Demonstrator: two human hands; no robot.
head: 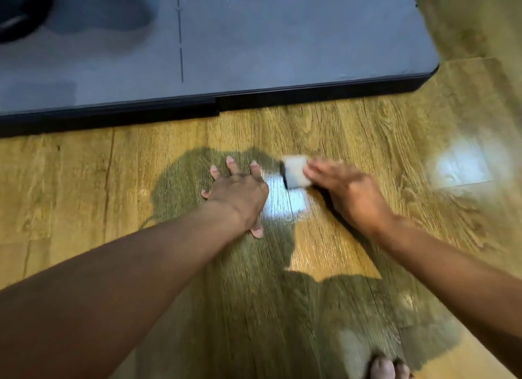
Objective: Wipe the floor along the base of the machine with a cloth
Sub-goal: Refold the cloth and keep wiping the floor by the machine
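A small folded white cloth [295,171] lies on the wooden floor [353,130], blurred by motion. My right hand [350,192] presses on it with flat fingers, a short way in front of the machine's black base edge [310,94]. My left hand [240,192] rests flat on the floor just left of the cloth, fingers spread, holding nothing. The machine's grey deck [282,39] fills the top of the view.
The deck's right corner [429,73] ends at the upper right, with more wood floor beyond it. A dark object [19,14] sits at the top left on the deck. My bare toes [388,368] show at the bottom edge. Light glare marks the floor at right.
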